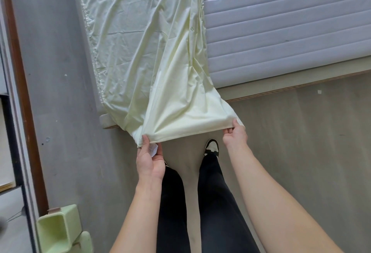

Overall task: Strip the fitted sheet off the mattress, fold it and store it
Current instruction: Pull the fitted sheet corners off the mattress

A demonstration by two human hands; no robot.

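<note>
Nearest to the camera, both forearms reach forward and down over the person's legs, and each hand takes one end of the near hem of the fitted sheet. The left hand is turned palm up, with the thumb pressed on top of the cloth and the fingers curled below, so it pinches the left corner, where a small white label hangs. The right hand is a little farther forward and higher, with the fingers curled around the right corner of the same hem. Between the two hands the hem is pulled almost straight and lies across the body. From this edge the sheet runs away from the person, its long axis pointing forward along the left part of the mattress, and it is already folded into a narrow strip. The right part of the mattress is bare. I judge the next fold must carry this held edge forward, toward the far end.
</note>
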